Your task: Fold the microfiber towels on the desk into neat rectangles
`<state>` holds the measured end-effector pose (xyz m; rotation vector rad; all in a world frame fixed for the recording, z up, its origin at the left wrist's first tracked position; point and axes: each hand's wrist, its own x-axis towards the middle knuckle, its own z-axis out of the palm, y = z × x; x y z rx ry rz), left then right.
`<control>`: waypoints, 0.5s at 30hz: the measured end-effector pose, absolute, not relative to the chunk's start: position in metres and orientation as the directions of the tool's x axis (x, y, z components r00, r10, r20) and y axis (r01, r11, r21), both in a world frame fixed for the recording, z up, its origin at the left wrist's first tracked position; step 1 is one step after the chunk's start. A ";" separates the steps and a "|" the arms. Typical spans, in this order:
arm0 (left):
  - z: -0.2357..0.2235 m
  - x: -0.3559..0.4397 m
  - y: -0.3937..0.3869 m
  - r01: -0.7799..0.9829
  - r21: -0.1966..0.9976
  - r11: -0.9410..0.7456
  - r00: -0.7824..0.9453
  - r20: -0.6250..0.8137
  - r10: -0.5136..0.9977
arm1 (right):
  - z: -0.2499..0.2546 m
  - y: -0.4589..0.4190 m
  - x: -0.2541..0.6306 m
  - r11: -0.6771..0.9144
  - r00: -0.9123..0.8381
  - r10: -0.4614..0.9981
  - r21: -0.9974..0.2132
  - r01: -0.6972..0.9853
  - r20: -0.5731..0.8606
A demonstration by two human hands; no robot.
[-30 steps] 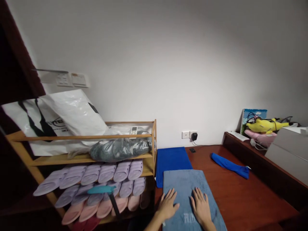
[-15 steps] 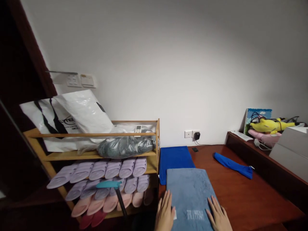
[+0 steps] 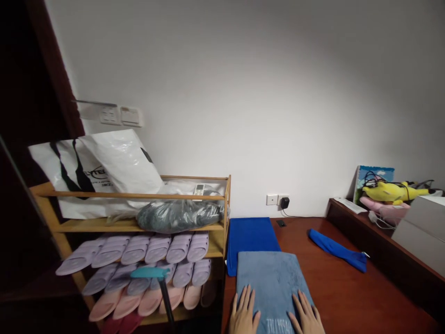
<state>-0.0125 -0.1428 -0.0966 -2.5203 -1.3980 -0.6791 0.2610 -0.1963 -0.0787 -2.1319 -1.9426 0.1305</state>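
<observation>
A folded grey-blue towel (image 3: pixel 269 283) with pale lettering lies flat on the reddish-brown desk (image 3: pixel 342 297). My left hand (image 3: pixel 244 311) rests on its left edge, palm down with the fingers stretched out. On the right edge my right hand (image 3: pixel 306 314) lies the same way, its fingers spread. Both hands are cut off by the bottom of the view, and so is the near end of the towel. Just beyond it lies a folded bright blue cloth (image 3: pixel 253 234), partly covered by the towel's far end.
Left of the desk stands a wooden shoe rack (image 3: pixel 139 195) with slippers and a white bag (image 3: pixel 121 162). A long blue cloth item (image 3: pixel 337 249) lies on the desk's right. A raised ledge there holds a yellow plush toy (image 3: pixel 385 191) and white boxes (image 3: pixel 422 220).
Both hands have shifted inward and slightly away from me over the towel's edges. The whole view has tilted a little, so the desk and towel appear lower.
</observation>
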 end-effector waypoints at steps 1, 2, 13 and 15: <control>-0.091 -0.011 -0.138 0.842 0.072 -0.535 0.442 0.475 0.761 | -0.074 -0.189 0.260 -0.075 0.107 0.988 -0.260 0.963 0.112; -0.083 -0.009 -0.132 0.851 0.089 -0.518 0.421 0.475 0.773 | -0.068 -0.180 0.258 -0.063 0.103 0.986 -0.278 0.959 0.131; -0.090 0.001 -0.049 0.925 0.176 -0.336 0.277 0.291 0.916 | -0.072 -0.080 0.230 -0.085 0.133 0.984 -0.351 0.932 0.115; -0.116 -0.002 -0.038 0.940 0.162 -0.301 0.238 0.323 0.916 | -0.086 -0.074 0.229 -0.126 0.190 0.967 -0.328 0.936 0.172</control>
